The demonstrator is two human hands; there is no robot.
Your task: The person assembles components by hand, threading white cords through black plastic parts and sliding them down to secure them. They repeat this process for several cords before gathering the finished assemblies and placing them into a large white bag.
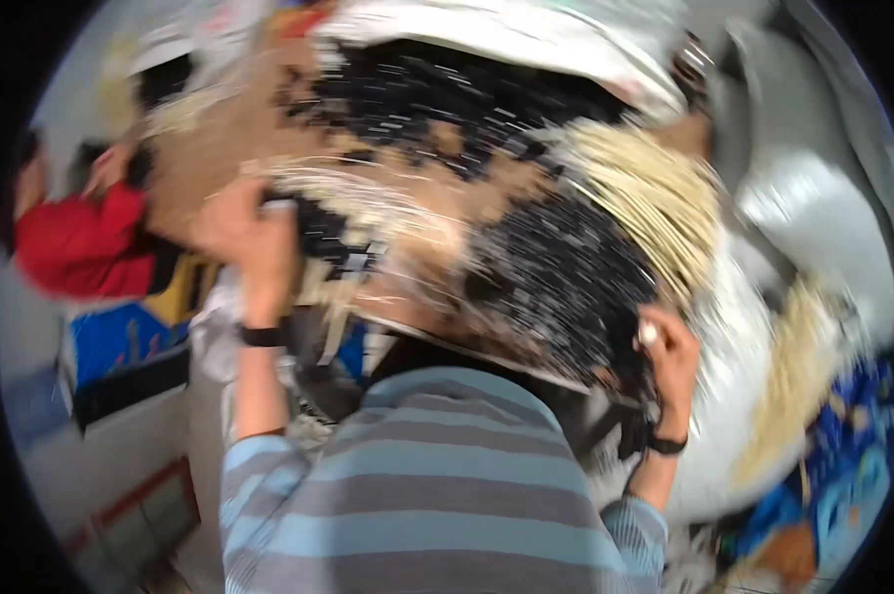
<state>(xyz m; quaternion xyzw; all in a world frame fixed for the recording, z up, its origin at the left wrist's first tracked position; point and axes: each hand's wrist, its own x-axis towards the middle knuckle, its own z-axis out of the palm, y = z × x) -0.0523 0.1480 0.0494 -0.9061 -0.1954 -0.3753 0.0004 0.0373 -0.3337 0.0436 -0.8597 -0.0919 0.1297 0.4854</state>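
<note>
Blur covers the person's left hand [244, 238], which is just beside a spread of pale strands [368, 203]; whether its fingers grip anything cannot be told. Curled, with thumb and fingers near each other, the right hand [672, 356] is at the right edge of a near heap of black pieces [565, 267]; a whitish spot shows at its thumb, but whether that is something held is unclear. Beyond the right hand, a bundle of cream strips [655, 198] rests against this heap. Farther from both hands, a far heap of black pieces [447, 94] covers the brown tabletop [204, 148] before a white sack [526, 35], whose faint reddish marks are unreadable. Left of the left hand shows another person's red sleeve [81, 243].
</note>
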